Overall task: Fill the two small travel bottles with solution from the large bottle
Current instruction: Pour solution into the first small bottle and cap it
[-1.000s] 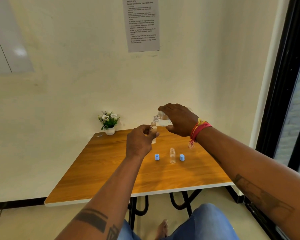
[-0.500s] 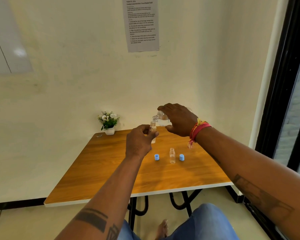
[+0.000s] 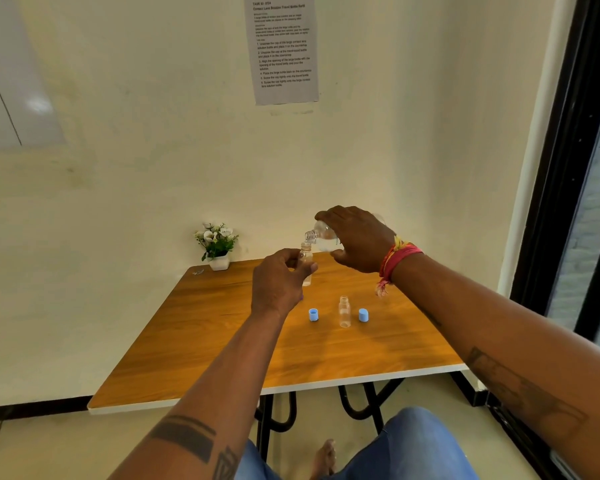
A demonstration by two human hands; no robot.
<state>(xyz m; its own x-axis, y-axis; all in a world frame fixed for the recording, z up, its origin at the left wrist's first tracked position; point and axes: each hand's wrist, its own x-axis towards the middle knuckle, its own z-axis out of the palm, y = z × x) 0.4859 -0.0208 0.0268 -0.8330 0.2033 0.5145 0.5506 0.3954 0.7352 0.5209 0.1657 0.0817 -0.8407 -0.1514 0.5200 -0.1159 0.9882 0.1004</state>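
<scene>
My left hand (image 3: 280, 280) grips a small clear travel bottle (image 3: 306, 258) upright above the table. My right hand (image 3: 357, 239) holds the large clear bottle (image 3: 323, 237) tipped on its side, its open neck right over the small bottle's mouth. Clear liquid shows inside the large bottle. A second small travel bottle (image 3: 344, 311) stands uncapped on the wooden table (image 3: 222, 341). One blue cap (image 3: 313, 314) lies to its left and another blue cap (image 3: 363, 315) to its right.
A small white pot of flowers (image 3: 217, 245) stands at the table's far left corner against the wall. A printed sheet (image 3: 283, 46) hangs on the wall. A dark door frame (image 3: 568, 168) runs down the right side. My knee (image 3: 416, 445) shows below the table's front edge.
Both hands and the two bottles stay almost still; the large bottle remains tipped over the small bottle's mouth.
</scene>
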